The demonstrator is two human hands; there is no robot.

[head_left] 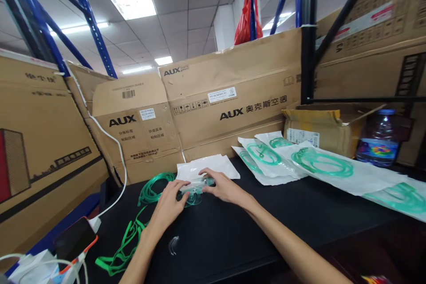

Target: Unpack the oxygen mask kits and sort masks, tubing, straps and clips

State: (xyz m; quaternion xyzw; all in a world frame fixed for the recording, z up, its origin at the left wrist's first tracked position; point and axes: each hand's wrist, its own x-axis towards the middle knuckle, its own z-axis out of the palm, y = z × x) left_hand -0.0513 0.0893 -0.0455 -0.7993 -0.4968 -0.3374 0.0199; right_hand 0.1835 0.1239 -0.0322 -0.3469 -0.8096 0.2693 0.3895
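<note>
In the middle of the black tabletop, my left hand [172, 199] and my right hand [224, 187] close from both sides on a clear, green-tinted oxygen mask [193, 199]. The right thumb and fingers curve round its far right part, and the left fingers rest over its left side. Some of the mask is hidden by the fingers. A coil of green tubing [155, 189] lies just beyond my left hand. Green elastic straps [124, 244] are heaped left of my left forearm. Thin clear curved pieces [173, 246] lie nearer me. White pouches [213, 165] lie flat behind the mask.
Packed pouches with green tubing [319, 164] spread along the right side. An open carton [319, 128] and a blue-capped bottle [378, 137] stand behind them. Cardboard walls [233, 93] enclose the back. A phone [75, 238] and white cables lie at left.
</note>
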